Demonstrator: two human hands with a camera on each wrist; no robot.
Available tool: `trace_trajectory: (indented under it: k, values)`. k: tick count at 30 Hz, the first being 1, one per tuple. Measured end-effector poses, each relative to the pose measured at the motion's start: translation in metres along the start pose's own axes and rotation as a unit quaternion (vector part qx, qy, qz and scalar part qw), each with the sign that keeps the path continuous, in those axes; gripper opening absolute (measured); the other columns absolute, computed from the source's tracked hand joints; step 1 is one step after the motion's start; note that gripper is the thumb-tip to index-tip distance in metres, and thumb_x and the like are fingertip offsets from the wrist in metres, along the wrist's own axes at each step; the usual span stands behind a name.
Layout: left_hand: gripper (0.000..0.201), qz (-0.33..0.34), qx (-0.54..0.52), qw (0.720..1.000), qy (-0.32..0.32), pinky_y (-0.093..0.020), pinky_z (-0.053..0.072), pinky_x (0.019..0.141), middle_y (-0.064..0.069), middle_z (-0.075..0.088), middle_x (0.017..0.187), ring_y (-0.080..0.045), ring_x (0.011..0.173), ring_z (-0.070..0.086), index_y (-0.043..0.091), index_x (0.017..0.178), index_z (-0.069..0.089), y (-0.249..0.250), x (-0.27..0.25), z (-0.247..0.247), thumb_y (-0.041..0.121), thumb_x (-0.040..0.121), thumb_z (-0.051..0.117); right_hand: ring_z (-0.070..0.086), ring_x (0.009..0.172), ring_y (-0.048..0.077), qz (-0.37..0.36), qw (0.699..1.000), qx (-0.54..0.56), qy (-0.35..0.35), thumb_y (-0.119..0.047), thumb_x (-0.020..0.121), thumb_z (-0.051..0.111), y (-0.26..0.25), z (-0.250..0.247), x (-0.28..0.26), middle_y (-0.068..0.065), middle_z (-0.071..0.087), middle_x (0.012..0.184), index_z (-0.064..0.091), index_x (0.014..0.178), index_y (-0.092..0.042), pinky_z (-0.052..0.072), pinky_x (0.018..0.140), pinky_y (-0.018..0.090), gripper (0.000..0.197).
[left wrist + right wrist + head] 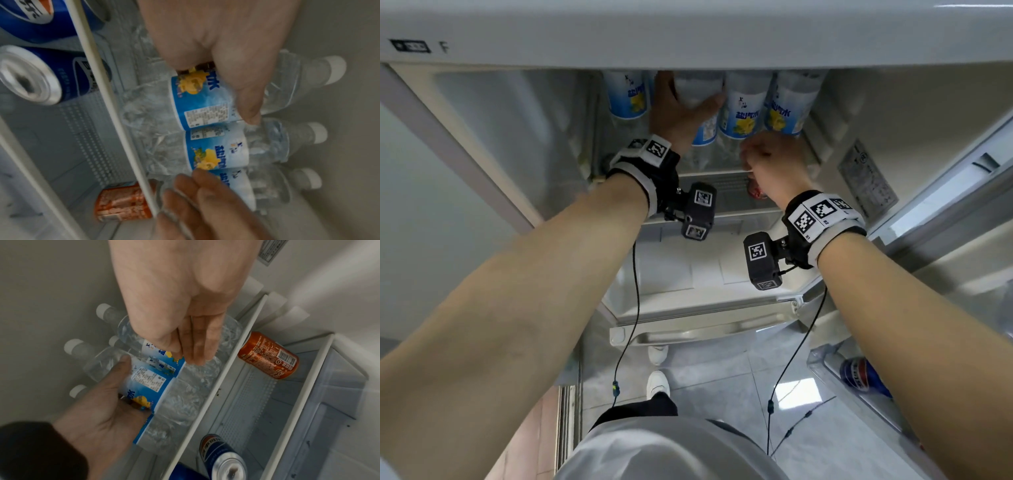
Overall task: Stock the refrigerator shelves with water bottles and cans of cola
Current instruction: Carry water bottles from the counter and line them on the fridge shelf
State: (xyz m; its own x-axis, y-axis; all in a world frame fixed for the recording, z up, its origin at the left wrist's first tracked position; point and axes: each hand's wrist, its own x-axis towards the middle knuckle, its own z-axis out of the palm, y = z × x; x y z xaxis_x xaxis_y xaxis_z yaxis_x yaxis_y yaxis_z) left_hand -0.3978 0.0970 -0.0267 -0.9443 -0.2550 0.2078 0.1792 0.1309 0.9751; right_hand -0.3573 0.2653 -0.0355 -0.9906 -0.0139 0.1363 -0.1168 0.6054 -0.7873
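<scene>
Both arms raised, left hand [681, 109] gripping bottle [700, 90]

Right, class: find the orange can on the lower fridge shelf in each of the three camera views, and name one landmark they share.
Head: orange can mostly hidden behind the right hand, centre.
Left wrist: bottom left of centre, beneath the white shelf edge.
Right wrist: right of centre, past the shelf edge.
Shared landmark: the row of water bottles.

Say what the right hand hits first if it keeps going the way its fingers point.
Likely a water bottle: the right hand's fingertips sit just at its clear body; contact can't be confirmed.
</scene>
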Motion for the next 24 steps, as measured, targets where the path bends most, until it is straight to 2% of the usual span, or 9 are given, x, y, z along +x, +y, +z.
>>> trace_trajectory:
  k: [3,7,8,12,14,17,19,21,24]
  values:
    - [0.077,-0.016,0.046,0.998,-0.025,-0.034,0.057,0.092,-0.008,0.065,0.122,-0.016,0.107,0.066,0.002,0.126,0.049,-0.019,-0.011,-0.001,0.029,0.065,0.086,0.065,0.084,0.038,-0.014,1.000,-0.022,-0.009,-0.011,0.090,0.049,0.003,0.004,0.001,0.021,0.069,0.087,0.068,0.090,0.001,0.054,0.081,0.053,0.022]
    - [0.059,-0.014,0.131,0.990,-0.051,-0.008,0.051,0.082,0.004,0.064,0.115,-0.004,0.097,0.062,0.009,0.124,0.051,-0.040,-0.013,-0.005,0.017,0.075,0.083,0.066,0.092,0.022,-0.009,1.000,-0.013,-0.018,-0.011,0.093,0.052,0.005,0.003,0.005,0.004,0.071,0.098,0.071,0.100,-0.011,0.053,0.086,0.035,0.020]
    - [0.057,-0.006,0.145,0.988,-0.050,-0.009,0.051,0.082,0.003,0.065,0.116,-0.004,0.098,0.062,0.008,0.123,0.052,-0.040,-0.013,-0.006,0.017,0.076,0.082,0.066,0.095,0.021,-0.015,1.000,-0.016,-0.021,-0.010,0.093,0.052,0.006,0.003,0.006,0.004,0.071,0.103,0.071,0.102,-0.013,0.052,0.087,0.033,0.021]
    - [0.059,-0.003,0.192,0.981,-0.033,-0.032,0.057,0.091,-0.009,0.066,0.120,-0.013,0.105,0.066,0.008,0.118,0.057,-0.041,-0.002,-0.004,0.032,0.070,0.080,0.065,0.101,0.026,-0.043,0.998,-0.047,-0.029,-0.005,0.093,0.051,0.005,0.001,0.011,0.010,0.072,0.109,0.072,0.101,-0.006,0.047,0.081,0.029,0.023]
    - [0.069,0.000,0.210,0.977,-0.025,-0.036,0.057,0.092,-0.011,0.060,0.122,-0.017,0.108,0.065,0.012,0.120,0.055,-0.051,0.005,-0.003,0.044,0.063,0.077,0.064,0.106,0.023,-0.037,0.997,-0.053,-0.035,-0.006,0.093,0.051,0.006,0.002,0.013,0.008,0.071,0.114,0.072,0.106,-0.008,0.043,0.080,0.022,0.025]
    - [0.070,-0.005,0.210,0.977,-0.026,-0.038,0.057,0.092,-0.007,0.061,0.122,-0.014,0.110,0.065,0.016,0.120,0.055,-0.071,0.018,-0.003,0.047,0.062,0.077,0.063,0.109,0.017,-0.017,0.998,-0.044,-0.040,-0.008,0.093,0.052,0.009,0.002,0.013,0.004,0.070,0.118,0.071,0.112,-0.013,0.038,0.082,0.017,0.027]
    - [0.067,-0.007,0.203,0.979,-0.021,-0.035,0.057,0.091,-0.006,0.063,0.121,-0.011,0.108,0.065,0.015,0.120,0.054,-0.055,0.009,-0.005,0.043,0.065,0.079,0.061,0.108,0.014,-0.010,0.999,-0.033,-0.041,-0.009,0.094,0.052,0.010,0.002,0.012,0.003,0.069,0.119,0.070,0.114,-0.014,0.037,0.084,0.017,0.027]
    - [0.065,-0.007,0.195,0.980,-0.023,-0.022,0.053,0.090,-0.006,0.062,0.123,-0.010,0.107,0.062,0.009,0.124,0.051,-0.041,0.001,-0.008,0.031,0.072,0.082,0.060,0.106,0.013,-0.013,0.999,-0.026,-0.041,-0.009,0.094,0.052,0.009,0.000,0.009,0.003,0.069,0.120,0.069,0.115,-0.014,0.037,0.085,0.018,0.027]
    - [0.066,0.005,0.196,0.980,-0.035,-0.014,0.045,0.087,-0.004,0.059,0.127,-0.007,0.106,0.056,0.007,0.130,0.044,-0.039,-0.001,-0.012,0.022,0.078,0.082,0.061,0.103,0.020,-0.020,0.999,-0.031,-0.034,-0.011,0.095,0.051,0.010,-0.003,0.005,0.008,0.069,0.115,0.069,0.111,-0.009,0.045,0.084,0.026,0.024]
